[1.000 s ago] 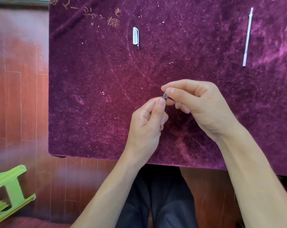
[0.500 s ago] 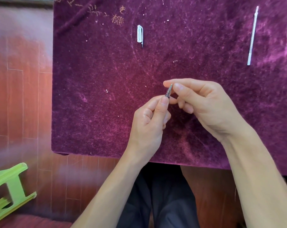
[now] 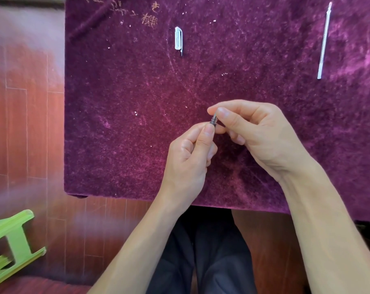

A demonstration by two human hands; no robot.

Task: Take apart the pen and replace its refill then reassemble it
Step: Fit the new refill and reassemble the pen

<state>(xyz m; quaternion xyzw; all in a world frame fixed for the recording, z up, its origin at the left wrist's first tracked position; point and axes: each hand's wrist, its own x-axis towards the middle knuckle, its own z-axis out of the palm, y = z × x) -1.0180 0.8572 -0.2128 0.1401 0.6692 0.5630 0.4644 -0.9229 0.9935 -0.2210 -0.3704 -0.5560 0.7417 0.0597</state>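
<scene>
Small dark pen tip piece (image 3: 213, 119) held above the purple table (image 3: 120, 128), pinched by both hands: left hand (image 3: 190, 158) grips below, right hand (image 3: 258, 132) above. Cap (image 3: 178, 38) and refill (image 3: 324, 40) lie well apart.

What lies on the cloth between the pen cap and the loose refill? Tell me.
Nothing but bare purple cloth with a few pale specks between the pen cap and the refill, per the head view.

Gold stitching on cloth (image 3: 137, 102) (unreadable).
</scene>
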